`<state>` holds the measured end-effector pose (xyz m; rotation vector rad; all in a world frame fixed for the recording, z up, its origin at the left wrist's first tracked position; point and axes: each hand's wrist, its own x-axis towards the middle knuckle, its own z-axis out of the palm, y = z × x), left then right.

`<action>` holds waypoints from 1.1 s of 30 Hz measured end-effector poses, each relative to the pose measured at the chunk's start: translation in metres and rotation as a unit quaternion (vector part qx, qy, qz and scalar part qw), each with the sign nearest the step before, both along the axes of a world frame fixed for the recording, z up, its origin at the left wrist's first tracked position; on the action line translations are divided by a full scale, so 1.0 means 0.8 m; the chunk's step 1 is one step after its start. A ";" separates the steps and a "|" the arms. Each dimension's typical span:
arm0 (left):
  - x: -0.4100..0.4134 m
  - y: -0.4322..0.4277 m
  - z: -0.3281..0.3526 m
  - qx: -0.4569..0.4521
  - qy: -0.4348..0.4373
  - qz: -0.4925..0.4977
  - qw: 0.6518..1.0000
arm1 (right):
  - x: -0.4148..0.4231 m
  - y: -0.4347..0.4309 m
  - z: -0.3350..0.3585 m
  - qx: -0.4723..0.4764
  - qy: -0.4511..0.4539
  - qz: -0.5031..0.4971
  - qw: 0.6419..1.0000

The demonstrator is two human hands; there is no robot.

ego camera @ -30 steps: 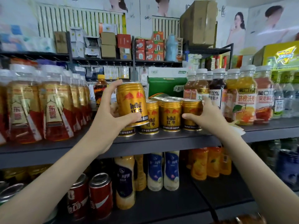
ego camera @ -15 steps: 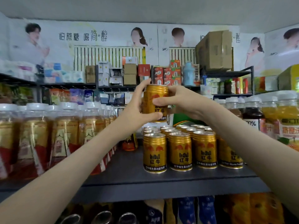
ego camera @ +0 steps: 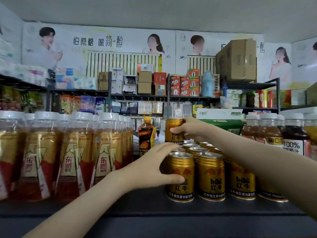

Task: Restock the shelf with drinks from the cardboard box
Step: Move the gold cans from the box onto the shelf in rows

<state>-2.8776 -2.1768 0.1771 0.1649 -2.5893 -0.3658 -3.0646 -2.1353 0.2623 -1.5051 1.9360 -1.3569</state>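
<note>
Gold Red Bull cans [ego camera: 211, 177] stand in rows on the dark grey shelf [ego camera: 154, 208], right of centre. My right hand [ego camera: 190, 129] is shut on one more gold can [ego camera: 172, 128], held upright just above the back of the left-hand row. My left hand [ego camera: 152, 167] wraps the front-left can [ego camera: 182, 184] of the rows, thumb across its front and fingers over its far side. That can stands on the shelf. No cardboard box with drinks is in view near my hands.
Tall amber bottles with white caps [ego camera: 72, 152] crowd the shelf's left side. A small dark bottle with a yellow cap [ego camera: 145, 136] stands behind my left hand. Juice bottles [ego camera: 291, 140] fill the right. A green-and-white carton [ego camera: 221, 121] sits behind the cans.
The can passed from my left hand to my right hand, which carried it toward the back of the rows. My left hand dropped onto the front-left can.
</note>
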 end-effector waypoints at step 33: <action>0.007 0.001 -0.027 -0.415 0.076 -0.019 0.907 | 0.038 0.104 -0.016 -0.028 0.482 -0.154 0.862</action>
